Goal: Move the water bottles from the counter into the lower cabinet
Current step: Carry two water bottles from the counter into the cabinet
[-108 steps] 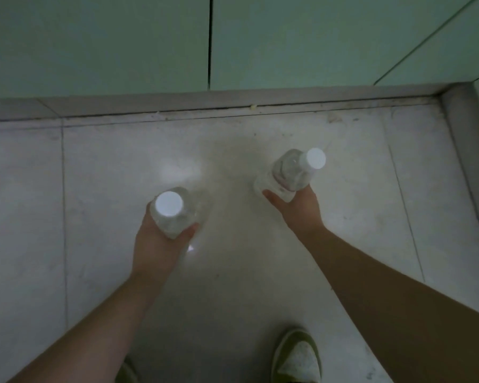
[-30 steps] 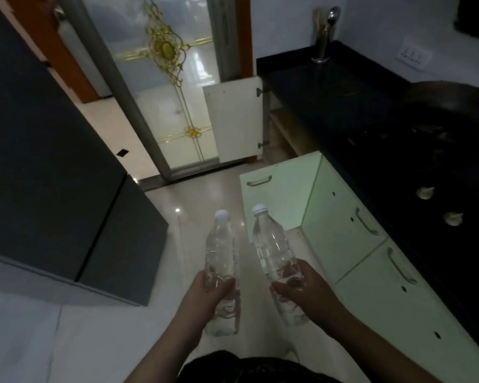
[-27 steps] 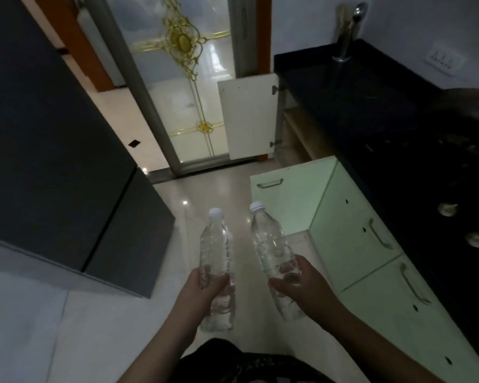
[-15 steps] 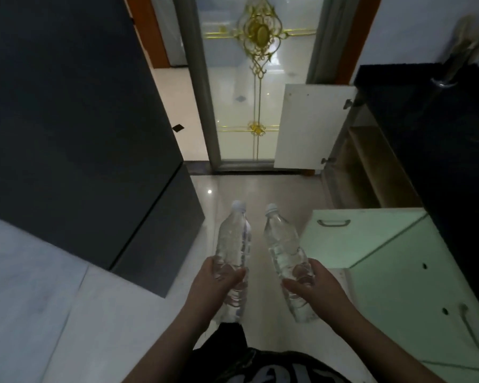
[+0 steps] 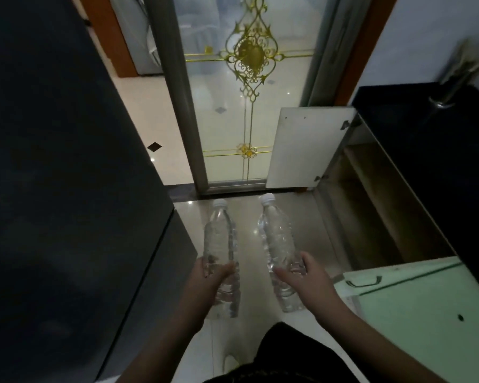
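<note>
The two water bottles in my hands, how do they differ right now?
The left bottle points almost straight ahead, while the right bottle leans with its cap tipped toward the left one. The left hand grips the left bottle with the thumb across the front; the right hand wraps the right bottle from its outer side. The right bottle is nearer the open cabinet. Both are clear, white-capped, gripped low down.

Clear ribbed plastic bottles (image 5: 221, 244), glossy tiled floor (image 5: 249, 225), frosted glass door (image 5: 249, 106), seemingly wooden cabinet shelf (image 5: 371, 172).
</note>
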Motion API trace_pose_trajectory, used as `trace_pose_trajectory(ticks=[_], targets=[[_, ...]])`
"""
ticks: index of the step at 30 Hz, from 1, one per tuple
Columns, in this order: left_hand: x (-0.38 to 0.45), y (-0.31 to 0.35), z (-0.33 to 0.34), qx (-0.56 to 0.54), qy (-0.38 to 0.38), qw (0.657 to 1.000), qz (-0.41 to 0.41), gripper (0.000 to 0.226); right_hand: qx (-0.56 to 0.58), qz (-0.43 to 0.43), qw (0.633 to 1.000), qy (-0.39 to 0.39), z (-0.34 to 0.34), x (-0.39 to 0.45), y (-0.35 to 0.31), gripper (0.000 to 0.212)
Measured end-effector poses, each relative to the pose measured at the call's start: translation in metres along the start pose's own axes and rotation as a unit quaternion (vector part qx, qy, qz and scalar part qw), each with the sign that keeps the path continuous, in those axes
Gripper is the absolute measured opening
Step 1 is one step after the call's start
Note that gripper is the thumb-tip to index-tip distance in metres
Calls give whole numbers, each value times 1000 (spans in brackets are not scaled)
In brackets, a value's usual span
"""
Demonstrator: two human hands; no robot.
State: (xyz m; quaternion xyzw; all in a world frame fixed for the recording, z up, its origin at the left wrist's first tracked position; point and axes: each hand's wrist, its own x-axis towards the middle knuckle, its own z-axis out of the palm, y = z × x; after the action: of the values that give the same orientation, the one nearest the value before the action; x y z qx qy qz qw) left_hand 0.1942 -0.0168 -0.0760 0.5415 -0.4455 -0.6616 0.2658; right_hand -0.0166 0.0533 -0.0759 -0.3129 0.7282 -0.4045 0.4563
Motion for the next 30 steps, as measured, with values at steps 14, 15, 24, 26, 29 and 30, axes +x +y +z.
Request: trace_pose_trajectory(ticks=[14,15,24,26,29,30], targets=[[228,102,79,125,-107,986,1,39,78,71,990,94,-58,180,-37,41],[241,113,86,139,-121,983,9,44,81,78,989,100,-63,191,-41,40],[345,188,162,179,-217,959,19,23,90,72,977,181,-106,276,-81,33],[368,201,174,189,-246,950,18,28,109,75,971,199,-110,293,-86,34],[406,214,190,217,-290,932,16,30,146,90,953,248,-114,317,-91,36],[420,218,195,229,-305,924,19,34,150,99,948,263,-115,326,-90,37]])
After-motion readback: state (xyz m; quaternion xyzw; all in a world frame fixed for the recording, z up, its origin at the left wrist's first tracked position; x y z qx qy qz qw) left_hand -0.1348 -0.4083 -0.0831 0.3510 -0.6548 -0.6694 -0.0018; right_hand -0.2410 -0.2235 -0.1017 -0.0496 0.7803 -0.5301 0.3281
